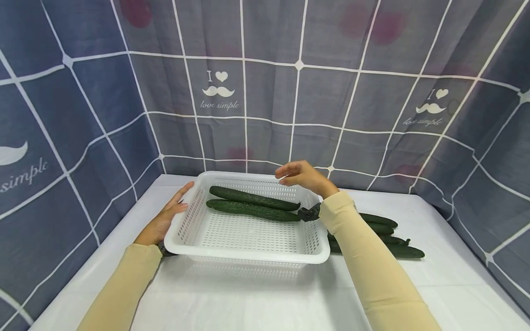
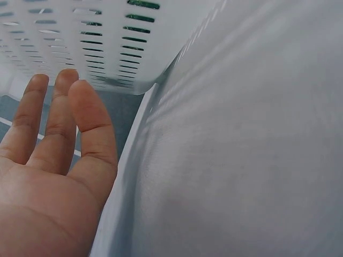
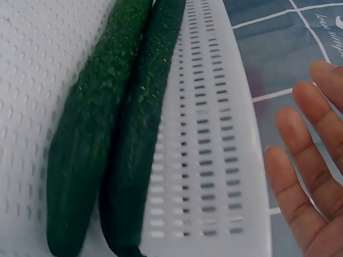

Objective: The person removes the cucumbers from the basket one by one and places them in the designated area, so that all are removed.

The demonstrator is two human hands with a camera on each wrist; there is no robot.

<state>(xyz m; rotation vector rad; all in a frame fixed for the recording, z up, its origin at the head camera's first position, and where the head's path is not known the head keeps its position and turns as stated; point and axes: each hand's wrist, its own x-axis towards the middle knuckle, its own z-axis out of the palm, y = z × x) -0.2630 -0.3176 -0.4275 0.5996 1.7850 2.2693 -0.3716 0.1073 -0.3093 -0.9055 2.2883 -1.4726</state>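
Note:
A white perforated plastic basket (image 1: 248, 253) stands on the table with two long dark green cucumbers, one (image 1: 252, 210) lying in front of the other (image 1: 254, 197), both toward its back side. My left hand (image 1: 165, 218) is at the basket's left rim, fingers extended along the outside; the left wrist view has its palm and fingers (image 2: 56, 128) beside the slotted wall. Above the basket's back right corner hovers my right hand (image 1: 304, 177), fingers loosely bent and holding nothing. In the right wrist view its fingers (image 3: 300, 139) spread just outside the rim.
Several more cucumbers (image 1: 403, 251) lie in a group on the white-covered table (image 1: 232, 299), right of the basket and partly behind my right forearm. A grey-blue checked curtain (image 1: 269, 92) encloses the table at the back and both sides.

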